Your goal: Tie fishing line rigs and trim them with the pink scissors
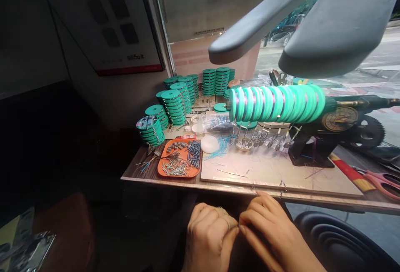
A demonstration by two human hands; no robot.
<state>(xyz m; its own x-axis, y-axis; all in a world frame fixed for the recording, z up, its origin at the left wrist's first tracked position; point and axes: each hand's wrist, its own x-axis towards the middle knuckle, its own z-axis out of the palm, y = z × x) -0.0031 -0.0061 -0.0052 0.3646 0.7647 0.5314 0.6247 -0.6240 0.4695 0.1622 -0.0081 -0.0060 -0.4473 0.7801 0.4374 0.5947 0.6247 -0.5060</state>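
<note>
My left hand point(208, 235) is closed below the table's front edge, fingers curled and thumb pressed against the forefinger. Close by on its right, my right hand point(270, 231) is pinched, its fingertips almost meeting the left thumb. Whatever lies between the fingertips is too small to make out. Just beyond the hands, a pale board point(265, 176) lies along the table edge, with a short piece of wire point(231, 173) and thin thread ends on it. Above the board a row of green line spools point(276, 103) sits on the shaft of a black winding machine point(312, 147), with small rigs and weights hanging below.
An orange tray point(162, 171) holds small metal parts and sleeves. Stacks of green spools point(173, 107) stand at the back left. A round white lid point(210, 143) sits beside blue threads point(222, 147). Red-handled scissors point(383, 180) lie right. A grey lamp point(337, 43) overhangs the table.
</note>
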